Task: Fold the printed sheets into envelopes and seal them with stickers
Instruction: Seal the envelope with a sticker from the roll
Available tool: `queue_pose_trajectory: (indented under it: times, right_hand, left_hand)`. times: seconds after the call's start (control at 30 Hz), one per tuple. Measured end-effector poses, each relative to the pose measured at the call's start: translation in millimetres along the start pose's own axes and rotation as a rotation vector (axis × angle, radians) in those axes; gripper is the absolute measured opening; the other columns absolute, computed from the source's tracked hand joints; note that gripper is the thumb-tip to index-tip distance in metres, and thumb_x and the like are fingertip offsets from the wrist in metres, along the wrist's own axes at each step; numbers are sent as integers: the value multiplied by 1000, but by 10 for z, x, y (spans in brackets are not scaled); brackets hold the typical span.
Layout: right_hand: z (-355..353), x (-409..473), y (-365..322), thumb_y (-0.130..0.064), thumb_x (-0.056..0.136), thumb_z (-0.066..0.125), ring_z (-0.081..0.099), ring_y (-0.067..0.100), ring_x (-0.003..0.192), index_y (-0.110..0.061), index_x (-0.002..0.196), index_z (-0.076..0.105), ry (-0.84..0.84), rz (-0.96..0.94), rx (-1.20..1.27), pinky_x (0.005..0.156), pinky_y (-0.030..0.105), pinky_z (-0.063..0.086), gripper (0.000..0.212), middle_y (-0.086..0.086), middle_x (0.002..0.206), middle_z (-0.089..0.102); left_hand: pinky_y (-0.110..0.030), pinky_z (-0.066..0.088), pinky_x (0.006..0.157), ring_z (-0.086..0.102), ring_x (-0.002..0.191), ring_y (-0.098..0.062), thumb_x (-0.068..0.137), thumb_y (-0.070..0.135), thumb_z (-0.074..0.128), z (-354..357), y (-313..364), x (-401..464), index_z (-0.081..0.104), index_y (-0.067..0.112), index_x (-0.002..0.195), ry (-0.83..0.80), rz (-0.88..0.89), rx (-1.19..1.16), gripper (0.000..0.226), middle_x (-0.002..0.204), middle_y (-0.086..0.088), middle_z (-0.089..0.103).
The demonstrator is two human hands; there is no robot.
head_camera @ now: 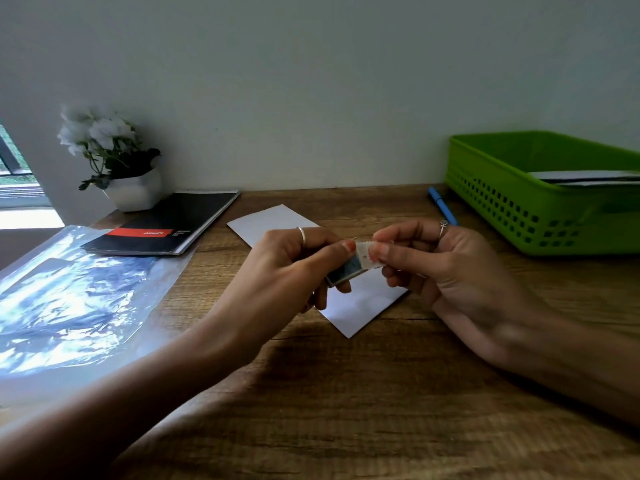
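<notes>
Plastic sleeve (69, 292) at 9 o'clock, notebook (166, 223) at 10, left hand (294, 268) and right hand (433, 268) both pinching a small sticker strip (353, 263) held above the white envelope (360, 303) mid-desk (346, 393), green basket (540, 202) at 2.

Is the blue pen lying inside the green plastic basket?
No, the blue pen lies on the wooden table, just left of the green plastic basket.

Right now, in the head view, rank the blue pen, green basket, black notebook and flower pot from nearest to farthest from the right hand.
From the right hand:
1. Blue pen, just behind it.
2. Green basket, to its right.
3. Black notebook, far left.
4. Flower pot, left rear corner.
</notes>
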State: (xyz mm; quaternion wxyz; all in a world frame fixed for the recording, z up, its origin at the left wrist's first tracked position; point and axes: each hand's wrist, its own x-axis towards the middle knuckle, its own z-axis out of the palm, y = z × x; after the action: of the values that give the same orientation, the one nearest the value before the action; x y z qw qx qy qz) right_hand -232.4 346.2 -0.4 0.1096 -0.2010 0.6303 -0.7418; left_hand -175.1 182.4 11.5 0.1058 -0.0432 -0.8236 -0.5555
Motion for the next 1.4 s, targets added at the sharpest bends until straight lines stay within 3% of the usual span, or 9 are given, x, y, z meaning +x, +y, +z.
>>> queue_pose_trajectory:
  times: [0.33, 1.13, 1.4]
  right_hand:
    - [47, -34, -26, -12, 57, 72, 62, 8, 57, -12, 73, 72, 51, 91, 92, 52, 18, 51, 16, 4, 70, 71]
    - [68, -41, -27, -8, 55, 73, 64, 9, 55, -7, 70, 75, 107, 224, 190, 51, 19, 52, 15, 8, 72, 72]
    - [-37, 26, 7, -5, 54, 70, 65, 10, 57, -4, 79, 70, 196, 235, 301, 53, 20, 54, 25, 10, 74, 73]
  left_hand:
    - [-16, 37, 43, 52, 50, -11, 91, 25, 55, 48, -3, -32, 68, 19, 70, 65, 26, -15, 25, 67, -5, 69]
    - [-13, 37, 43, 50, 47, -5, 91, 24, 53, 114, -44, -37, 69, 17, 74, 145, 49, -49, 25, 62, 0, 65]
    - [-14, 32, 40, 45, 47, -10, 92, 22, 52, -117, -92, 59, 67, 15, 68, 311, 73, -174, 29, 62, -6, 65]
